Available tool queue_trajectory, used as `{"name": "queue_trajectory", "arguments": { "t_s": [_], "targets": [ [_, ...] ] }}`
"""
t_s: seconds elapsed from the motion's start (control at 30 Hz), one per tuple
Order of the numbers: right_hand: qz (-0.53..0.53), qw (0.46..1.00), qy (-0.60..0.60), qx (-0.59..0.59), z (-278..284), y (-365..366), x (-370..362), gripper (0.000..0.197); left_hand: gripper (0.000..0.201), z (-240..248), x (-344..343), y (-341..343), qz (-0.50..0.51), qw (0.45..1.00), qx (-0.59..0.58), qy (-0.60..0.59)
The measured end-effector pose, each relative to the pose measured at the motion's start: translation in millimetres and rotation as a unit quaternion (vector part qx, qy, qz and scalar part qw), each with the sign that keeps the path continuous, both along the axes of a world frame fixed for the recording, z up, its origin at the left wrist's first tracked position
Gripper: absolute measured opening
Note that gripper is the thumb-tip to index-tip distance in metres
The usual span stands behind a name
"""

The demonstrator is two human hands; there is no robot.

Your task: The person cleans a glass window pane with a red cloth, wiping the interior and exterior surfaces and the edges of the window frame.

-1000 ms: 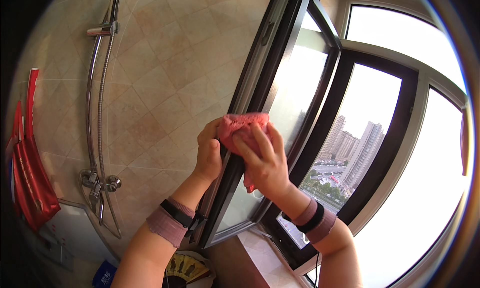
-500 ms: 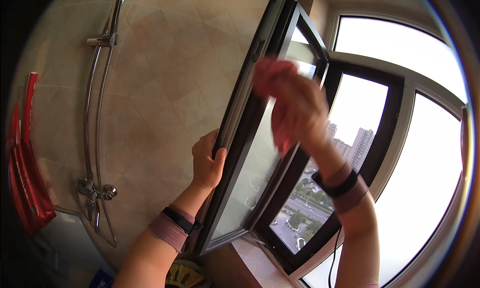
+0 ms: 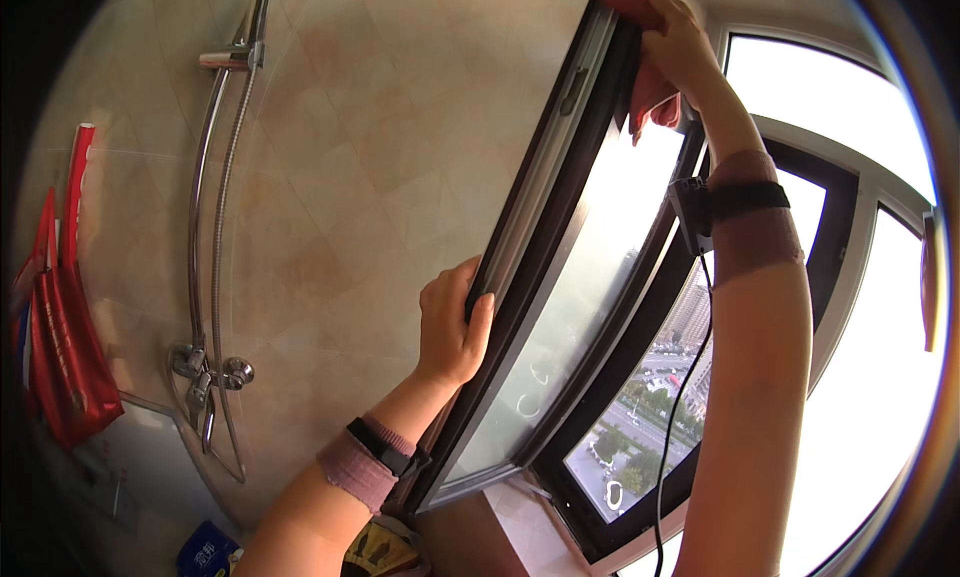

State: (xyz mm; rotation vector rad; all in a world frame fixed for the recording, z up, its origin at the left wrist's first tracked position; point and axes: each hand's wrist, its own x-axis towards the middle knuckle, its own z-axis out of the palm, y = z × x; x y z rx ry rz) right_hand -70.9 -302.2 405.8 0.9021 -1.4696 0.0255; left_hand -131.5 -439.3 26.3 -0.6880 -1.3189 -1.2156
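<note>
An opened window sash point(image 3: 562, 207) with a dark frame stands tilted across the middle of the head view. My left hand point(image 3: 453, 327) grips its outer edge partway down, thumb on the near face and fingers wrapped behind. Up at the sash's top corner, my right hand point(image 3: 690, 52) presses a red cloth point(image 3: 655, 102) against the frame, and part of the cloth dangles below the fingers. The sash's glass pane point(image 3: 590, 302) lies below the cloth. Both wrists wear a band with a black strap.
A chrome shower rail point(image 3: 207, 167) with a hose and a mixer tap point(image 3: 200, 372) runs down the tiled wall at left. A red bag point(image 3: 75, 347) hangs farther left. A black cable point(image 3: 672, 427) trails from my right wrist past the window sill point(image 3: 535, 522). A blue package point(image 3: 207, 549) lies low.
My right hand has moved up with the red cloth to the sash's top corner. My left hand keeps its hold on the edge. The whole view has shifted slightly.
</note>
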Motion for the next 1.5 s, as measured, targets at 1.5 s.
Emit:
{"name": "queue_trajectory", "arguments": {
  "t_s": [1.5],
  "targets": [
    [-0.046, 0.99, -0.105, 0.076, -384, 31, 20, 0.056, 0.085, 1, -13, 1, -0.187, 0.982, 0.026, -0.008]
  ]
}}
